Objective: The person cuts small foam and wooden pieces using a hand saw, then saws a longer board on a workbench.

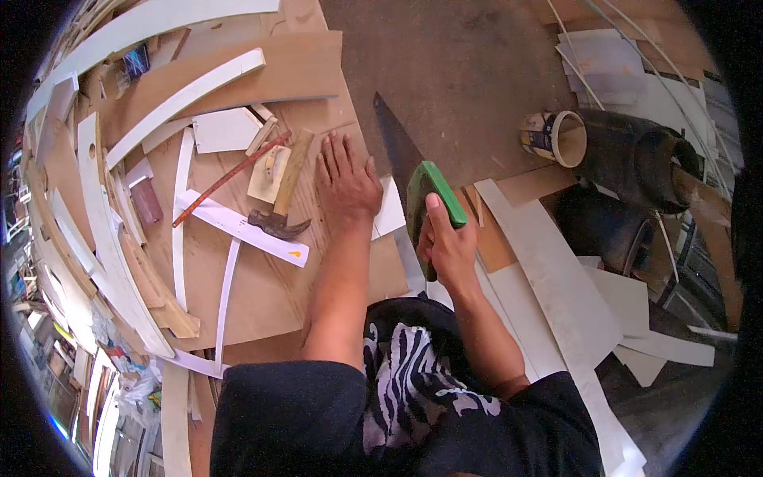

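Observation:
My left hand (350, 179) lies flat with its fingers stretched out, close to the right edge of the wooden worktable (342, 278). Part of a white board (389, 208) shows beside and under its wrist. My right hand (451, 242) is wrapped round the green handle of a handsaw (397, 139). The saw's blade points away from me, past the table edge. Left of my left hand lies a claw hammer (294, 175) with a wooden handle. Near it are a block with a small knob (270, 171) and a thin reddish-brown rod (230, 181).
Curved white strips (187, 103) and other wood pieces crowd the table's left side. On the right are a bucket (568, 139), a dark drum-like container (628, 147) and long pale boards (548, 274). Board offcuts (624, 298) lie on the floor.

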The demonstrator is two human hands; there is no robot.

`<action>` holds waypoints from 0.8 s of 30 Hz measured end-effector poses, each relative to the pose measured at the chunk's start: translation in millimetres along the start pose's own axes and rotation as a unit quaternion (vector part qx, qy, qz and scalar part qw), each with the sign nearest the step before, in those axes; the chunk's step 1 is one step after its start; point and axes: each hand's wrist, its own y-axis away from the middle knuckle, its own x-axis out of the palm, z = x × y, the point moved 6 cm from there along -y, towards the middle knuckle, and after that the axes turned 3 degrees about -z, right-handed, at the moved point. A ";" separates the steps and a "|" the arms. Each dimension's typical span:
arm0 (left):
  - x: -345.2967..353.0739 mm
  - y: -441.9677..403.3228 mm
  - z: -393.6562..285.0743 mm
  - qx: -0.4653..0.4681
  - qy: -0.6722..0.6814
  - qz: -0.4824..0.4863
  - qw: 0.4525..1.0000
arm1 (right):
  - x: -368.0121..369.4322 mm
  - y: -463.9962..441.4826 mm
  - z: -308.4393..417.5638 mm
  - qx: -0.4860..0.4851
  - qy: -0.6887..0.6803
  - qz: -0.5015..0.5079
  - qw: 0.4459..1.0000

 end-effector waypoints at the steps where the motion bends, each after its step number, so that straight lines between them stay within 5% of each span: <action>1: -1.6 -0.7 -1.2 0.001 -0.012 0.015 1.000 | 2.4 0.6 3.4 0.008 -0.007 -0.009 1.000; 24: -7.7 -1.2 -5.1 0.022 -0.021 0.002 1.000 | 3.4 -11.9 0.4 0.079 -0.080 -0.039 0.993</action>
